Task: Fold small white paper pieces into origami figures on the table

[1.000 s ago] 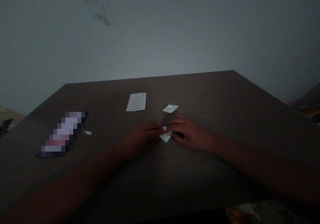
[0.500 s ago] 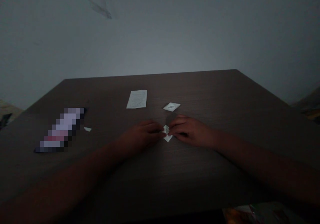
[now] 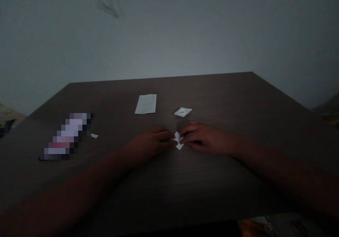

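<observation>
A small piece of folded white paper [image 3: 179,146] lies on the dark wooden table [image 3: 222,99] between my two hands. My left hand [image 3: 152,141] grips its left side, with the fingers together. On the right side, the fingertips of my right hand [image 3: 202,137] pinch the paper. Parts of its edges are hidden under my fingers. Just beyond my hands lies a second folded paper, diamond-shaped and white [image 3: 183,112], touched by neither hand.
A white sheet with lines of print [image 3: 146,104] lies farther back. To the left are a phone [image 3: 67,136] with a blurred-out screen and a small paper scrap [image 3: 94,135]. A pale wall [image 3: 169,35] with a clear plastic bag [image 3: 104,0] rises behind the table.
Both hands keep hold of the folded paper in nearly the same pose. The whole view has shifted slightly; nothing on the table has visibly been moved.
</observation>
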The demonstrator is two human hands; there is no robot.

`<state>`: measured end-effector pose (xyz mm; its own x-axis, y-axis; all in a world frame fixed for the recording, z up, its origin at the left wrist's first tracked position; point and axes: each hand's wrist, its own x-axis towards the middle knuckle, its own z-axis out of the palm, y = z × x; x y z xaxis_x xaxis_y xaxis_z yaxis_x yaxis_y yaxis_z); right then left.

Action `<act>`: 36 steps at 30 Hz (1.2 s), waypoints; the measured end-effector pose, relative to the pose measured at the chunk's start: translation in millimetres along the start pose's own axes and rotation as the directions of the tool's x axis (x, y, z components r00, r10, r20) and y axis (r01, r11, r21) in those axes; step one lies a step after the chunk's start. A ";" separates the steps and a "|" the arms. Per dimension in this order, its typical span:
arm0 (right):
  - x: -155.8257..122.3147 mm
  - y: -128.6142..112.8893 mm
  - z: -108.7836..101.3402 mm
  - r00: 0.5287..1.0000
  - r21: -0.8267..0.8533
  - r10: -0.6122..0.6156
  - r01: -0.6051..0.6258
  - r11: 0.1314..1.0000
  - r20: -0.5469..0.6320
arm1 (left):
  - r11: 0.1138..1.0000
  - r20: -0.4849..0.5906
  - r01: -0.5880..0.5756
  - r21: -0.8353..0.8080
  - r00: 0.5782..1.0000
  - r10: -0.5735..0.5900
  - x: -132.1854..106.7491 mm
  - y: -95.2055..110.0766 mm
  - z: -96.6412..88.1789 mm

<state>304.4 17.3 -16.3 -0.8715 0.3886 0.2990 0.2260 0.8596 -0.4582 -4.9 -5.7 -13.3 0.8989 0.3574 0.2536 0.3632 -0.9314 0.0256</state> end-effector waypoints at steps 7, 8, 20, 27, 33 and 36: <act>0.5 -8.0 -0.4 0.999 -0.051 0.036 -0.034 0.998 0.034 | 0.999 -0.023 0.006 0.033 1.000 -0.005 -1.3 0.5 -1.5; 0.5 -9.2 -0.7 0.999 -0.052 0.041 -0.039 0.998 0.036 | 1.000 -0.014 0.016 0.026 1.000 -0.015 -1.3 1.1 -2.7; 1.8 -9.4 18.8 0.996 -0.124 0.024 -0.034 0.992 -0.086 | 0.998 0.016 0.055 -0.019 0.998 -0.054 -2.4 3.7 -3.8; 6.0 -18.0 25.3 0.969 -0.333 -0.109 0.029 0.942 -0.223 | 0.996 -0.129 0.026 -0.080 0.991 -0.036 -1.7 7.2 -8.6; 6.1 -19.4 22.4 0.933 -0.400 -0.176 0.039 0.916 -0.314 | 0.998 -0.230 0.027 -0.063 0.972 -0.041 0.2 9.1 -5.4; 5.5 -19.6 22.0 0.925 -0.413 -0.191 0.042 0.910 -0.327 | 0.993 -0.195 0.063 -0.097 0.977 -0.081 0.3 10.5 -6.8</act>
<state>285.6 -4.7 -24.1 -0.7075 0.3035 0.6382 0.3484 0.9355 -0.0586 -2.5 -15.9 -6.4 0.8012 0.4114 0.4345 0.3936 -0.9093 0.1353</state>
